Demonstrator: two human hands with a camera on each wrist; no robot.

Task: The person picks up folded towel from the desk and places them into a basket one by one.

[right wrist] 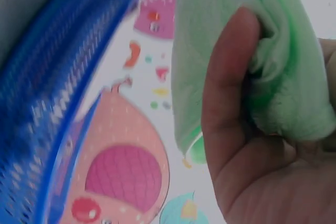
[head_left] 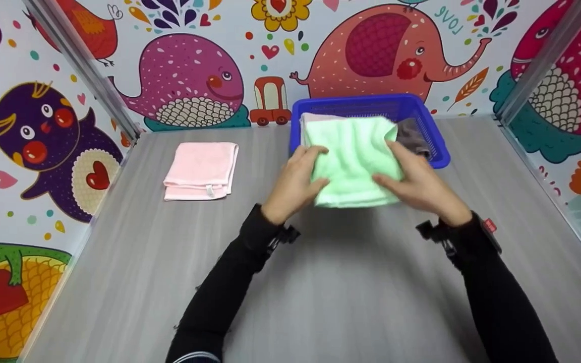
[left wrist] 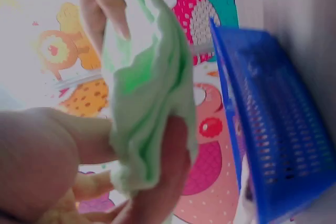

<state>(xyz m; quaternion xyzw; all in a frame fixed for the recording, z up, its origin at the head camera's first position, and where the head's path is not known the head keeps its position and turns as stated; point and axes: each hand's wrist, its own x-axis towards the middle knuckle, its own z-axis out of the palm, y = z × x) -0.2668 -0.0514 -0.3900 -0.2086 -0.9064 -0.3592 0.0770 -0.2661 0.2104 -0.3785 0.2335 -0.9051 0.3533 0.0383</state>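
A folded light green towel (head_left: 353,161) is held up in front of the basket, gripped at its two sides. My left hand (head_left: 298,179) pinches its left side, thumb on the near face and fingers behind. On the opposite side my right hand (head_left: 419,179) grips it the same way. In the left wrist view, the layered folds of the towel (left wrist: 149,87) show edge-on between thumb and fingers. The right wrist view has the right thumb (right wrist: 231,77) pressed along the towel (right wrist: 294,66). Part of the basket is hidden behind the towel.
The blue plastic basket (head_left: 434,146) stands against the back wall, with a pinkish cloth (head_left: 315,117) and a dark grey-brown cloth (head_left: 411,136) in it. A folded pink towel (head_left: 202,169) lies on the grey table (head_left: 169,252) to the left. Cartoon-printed walls enclose the table.
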